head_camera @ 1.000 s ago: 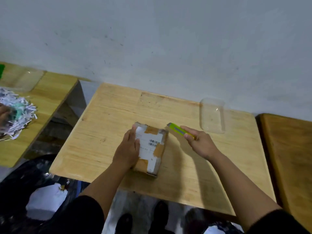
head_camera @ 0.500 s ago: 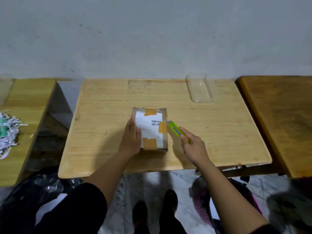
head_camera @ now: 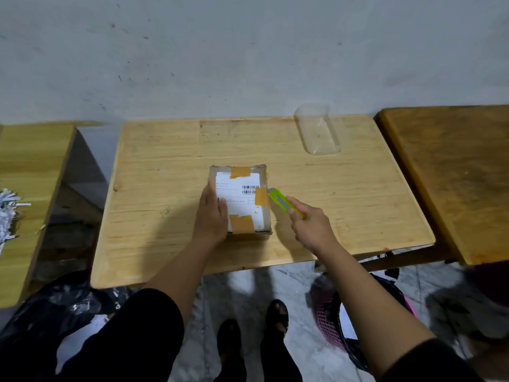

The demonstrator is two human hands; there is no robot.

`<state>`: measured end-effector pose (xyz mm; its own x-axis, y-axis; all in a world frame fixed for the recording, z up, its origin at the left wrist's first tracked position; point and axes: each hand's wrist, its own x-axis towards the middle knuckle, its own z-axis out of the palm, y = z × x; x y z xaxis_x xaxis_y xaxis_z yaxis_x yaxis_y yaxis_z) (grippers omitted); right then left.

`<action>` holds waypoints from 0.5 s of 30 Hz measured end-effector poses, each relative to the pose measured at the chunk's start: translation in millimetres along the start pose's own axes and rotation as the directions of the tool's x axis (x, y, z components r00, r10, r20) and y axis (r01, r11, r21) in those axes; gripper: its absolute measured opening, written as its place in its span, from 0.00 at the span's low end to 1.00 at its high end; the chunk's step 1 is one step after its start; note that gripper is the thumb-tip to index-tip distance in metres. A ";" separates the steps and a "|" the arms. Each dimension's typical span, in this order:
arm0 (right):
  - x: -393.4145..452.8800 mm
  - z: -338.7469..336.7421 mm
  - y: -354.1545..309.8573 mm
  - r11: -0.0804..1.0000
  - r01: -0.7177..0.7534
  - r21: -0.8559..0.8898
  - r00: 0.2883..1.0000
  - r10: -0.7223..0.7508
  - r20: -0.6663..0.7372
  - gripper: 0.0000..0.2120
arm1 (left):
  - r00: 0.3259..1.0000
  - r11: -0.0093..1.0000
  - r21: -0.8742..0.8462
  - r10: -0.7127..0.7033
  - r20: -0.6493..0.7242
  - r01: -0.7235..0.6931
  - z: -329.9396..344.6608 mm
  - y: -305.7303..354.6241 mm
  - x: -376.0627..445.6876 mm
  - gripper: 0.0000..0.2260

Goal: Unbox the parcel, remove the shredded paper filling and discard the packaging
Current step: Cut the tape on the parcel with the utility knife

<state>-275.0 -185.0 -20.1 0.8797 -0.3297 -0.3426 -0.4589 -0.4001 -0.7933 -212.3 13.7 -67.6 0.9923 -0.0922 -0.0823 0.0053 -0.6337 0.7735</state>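
A flat cardboard parcel, patched with tan tape and a white label, is lying mid-table on pale grained wood. The left hand is pressing flat on its left side, fingers straight. The right hand is gripping a lime-green plastic cutter, tip touching the parcel's right edge. A clear plastic tub is sitting near the wall; shredded paper is lying on the left table.

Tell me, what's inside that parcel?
That cannot be seen: the parcel is sealed with tape, with a label on top. The left hand holds it down while the right hand brings a cutter to its edge.
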 end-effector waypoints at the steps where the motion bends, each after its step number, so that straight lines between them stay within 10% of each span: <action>1: -0.7 -1.2 1.9 1.000 -0.005 -0.003 1.000 0.005 0.011 0.16 | 1.000 1.000 0.001 -0.001 -0.002 0.001 0.3 0.2 0.0 0.24; 15: -20.0 -13.4 16.8 0.999 -0.031 0.025 0.996 0.029 0.079 0.16 | 1.000 1.000 0.025 -0.007 0.007 0.006 0.4 4.3 2.5 0.24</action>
<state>-302.0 -196.6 -19.8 0.8733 -0.2721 -0.4042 -0.4825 -0.3681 -0.7948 -209.8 10.4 -64.7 0.9914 -0.0931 -0.0915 0.0085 -0.6532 0.7571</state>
